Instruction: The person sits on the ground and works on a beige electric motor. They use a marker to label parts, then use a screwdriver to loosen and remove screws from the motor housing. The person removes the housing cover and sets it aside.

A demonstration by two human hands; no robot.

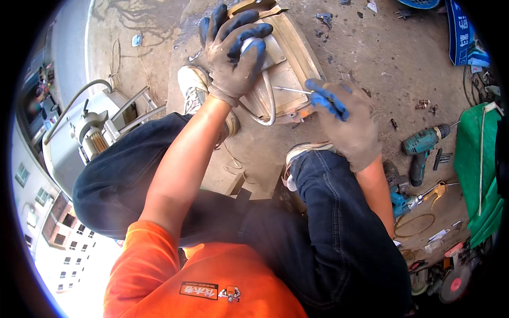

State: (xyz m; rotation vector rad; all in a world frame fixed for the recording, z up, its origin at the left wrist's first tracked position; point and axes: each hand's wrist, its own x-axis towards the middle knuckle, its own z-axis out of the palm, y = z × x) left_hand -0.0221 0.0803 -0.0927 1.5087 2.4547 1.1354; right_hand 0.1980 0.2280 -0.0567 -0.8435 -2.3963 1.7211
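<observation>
Your right hand, in a brown and blue work glove, has its fingers curled tight around a tool with a thin, straight, silver metal rod. The rod sticks out past your fingers to the left, and its long line runs almost straight across you, the far end a little farther away. That end is over the dusty, tan, boxy thing on the ground; you can't tell if it touches. The box's long side slants away from you and to the left. Your left hand, gloved too, has its fingers spread and bent over the box's top. You can't tell if they grip. A grey, bendy cable loops just below them.
</observation>
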